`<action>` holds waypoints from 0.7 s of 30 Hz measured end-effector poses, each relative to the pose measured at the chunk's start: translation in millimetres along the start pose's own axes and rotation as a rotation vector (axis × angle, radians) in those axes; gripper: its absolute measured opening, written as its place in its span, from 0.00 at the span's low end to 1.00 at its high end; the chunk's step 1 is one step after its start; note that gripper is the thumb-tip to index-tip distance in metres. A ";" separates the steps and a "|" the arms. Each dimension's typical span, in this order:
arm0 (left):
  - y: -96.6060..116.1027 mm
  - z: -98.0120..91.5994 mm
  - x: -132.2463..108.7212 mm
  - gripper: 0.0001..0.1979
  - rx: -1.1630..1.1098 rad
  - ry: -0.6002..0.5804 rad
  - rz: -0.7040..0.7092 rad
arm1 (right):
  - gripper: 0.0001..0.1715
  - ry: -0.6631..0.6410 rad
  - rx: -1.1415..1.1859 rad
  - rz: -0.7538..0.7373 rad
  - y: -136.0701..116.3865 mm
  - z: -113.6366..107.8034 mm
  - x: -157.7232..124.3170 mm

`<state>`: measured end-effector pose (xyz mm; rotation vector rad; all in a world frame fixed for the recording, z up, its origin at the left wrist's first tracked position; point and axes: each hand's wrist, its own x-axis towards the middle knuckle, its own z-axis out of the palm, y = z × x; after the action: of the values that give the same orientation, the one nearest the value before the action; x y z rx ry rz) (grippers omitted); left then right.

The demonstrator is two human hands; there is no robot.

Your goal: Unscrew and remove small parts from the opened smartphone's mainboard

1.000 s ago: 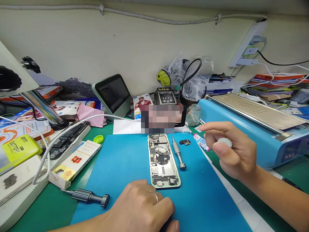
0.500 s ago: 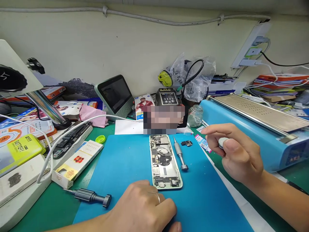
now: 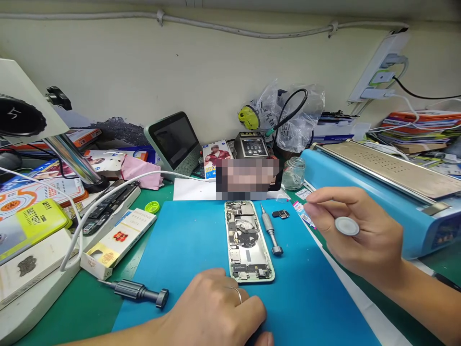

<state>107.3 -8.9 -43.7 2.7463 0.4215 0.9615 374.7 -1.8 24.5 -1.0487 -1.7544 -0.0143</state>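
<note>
Head view, and the opened pale-green slab-shaped phone [image 3: 248, 245] lies on the flat blue mat [image 3: 183, 250], far end at the mat's twelve-o'clock edge! Out at three o'clock, the right hand [image 3: 360, 235] curls its fingers around a whitish round disc-shaped piece [image 3: 347, 226], and a loose grip could drop it; the left hand [image 3: 219, 307], at seven, bent fingers, contents hidden, could nudge the phone, insides up, long axis nearly twelve-to-six, far end leaning toward eleven.
</note>
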 end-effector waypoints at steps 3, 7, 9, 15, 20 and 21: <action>-1.0 0.6 0.1 0.13 0.014 -0.005 0.004 | 0.13 0.004 -0.052 -0.060 -0.3 2.1 -2.0; 0.0 0.8 0.9 0.15 0.019 -0.001 0.004 | 0.15 -0.003 -0.109 -0.113 1.4 1.9 0.5; 1.3 0.6 1.5 0.16 0.019 0.008 0.001 | 0.15 -0.006 -0.128 -0.132 2.2 1.3 2.1; 1.7 0.4 2.7 0.17 0.014 0.039 0.008 | 0.12 -0.024 -0.154 -0.169 1.0 -1.1 4.7; 0.5 1.2 3.7 0.18 0.016 0.054 0.019 | 0.13 -0.030 -0.160 -0.167 -0.7 -2.3 5.5; 0.4 1.2 3.9 0.18 0.014 0.054 0.020 | 0.13 -0.032 -0.159 -0.164 -0.6 -2.1 5.7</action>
<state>111.1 -8.0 -42.3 2.7475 0.4123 1.0430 375.5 0.5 30.1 -1.0198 -1.8883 -0.2446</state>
